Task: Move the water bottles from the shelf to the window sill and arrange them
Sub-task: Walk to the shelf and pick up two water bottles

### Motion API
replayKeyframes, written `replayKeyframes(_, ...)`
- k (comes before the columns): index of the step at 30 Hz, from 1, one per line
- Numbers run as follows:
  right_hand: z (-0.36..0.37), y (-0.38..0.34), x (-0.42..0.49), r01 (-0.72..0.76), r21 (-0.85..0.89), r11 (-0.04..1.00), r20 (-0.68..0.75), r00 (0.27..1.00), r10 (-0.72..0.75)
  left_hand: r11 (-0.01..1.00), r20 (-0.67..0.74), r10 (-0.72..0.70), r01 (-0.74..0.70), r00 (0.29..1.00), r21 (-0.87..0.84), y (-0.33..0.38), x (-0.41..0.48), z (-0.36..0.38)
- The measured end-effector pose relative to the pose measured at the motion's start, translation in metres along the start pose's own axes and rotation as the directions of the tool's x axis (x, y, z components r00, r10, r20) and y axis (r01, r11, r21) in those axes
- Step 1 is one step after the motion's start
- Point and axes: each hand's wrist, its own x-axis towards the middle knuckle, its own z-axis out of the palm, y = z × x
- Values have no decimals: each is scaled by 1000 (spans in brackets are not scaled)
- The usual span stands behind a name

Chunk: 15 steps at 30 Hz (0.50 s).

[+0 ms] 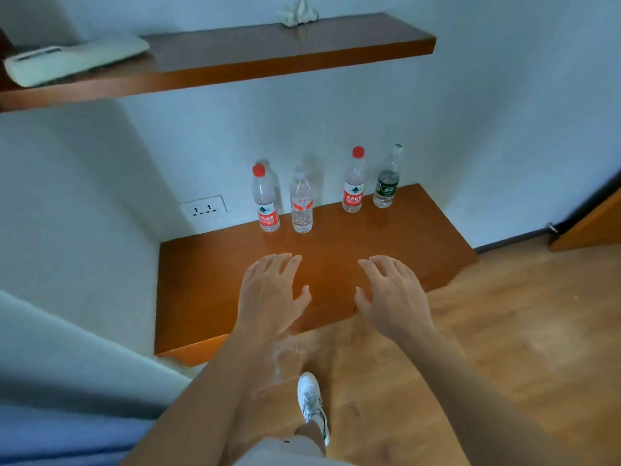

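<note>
Red-capped clear plastic bottle [265,200] stands upright beyond my left hand [268,290], grip spread, empty; right hand [389,294] likewise.

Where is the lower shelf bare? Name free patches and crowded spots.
Free: the lower shelf at its left end, wall to left red-capped bottle; the front strip before the bottles; the gap between pale-capped bottle and right red-capped bottle. Crowded: beside the green-labelled bottle.

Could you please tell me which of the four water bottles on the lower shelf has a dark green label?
The rightmost bottle, standing nearest the wall; its label and cap alone are green, where the others show red.
</note>
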Motion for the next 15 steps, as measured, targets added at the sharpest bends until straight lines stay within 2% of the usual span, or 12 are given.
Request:
replayKeyframes(8, 17, -1, 147, 62, 16, 998, 41, 997, -62, 996, 55, -84, 84, 995, 10, -63, 119, 21)
replayKeyframes(12, 30, 1, 187, 89, 46, 995, 48, 995, -91, 989, 67, -148, 147, 987, 14, -90, 139, 32)
replayKeyframes(15, 43, 7, 216, 79, 92, 993, 107, 990, -89, 973, 108, -231, 229, 967, 37, -108, 147, 42)
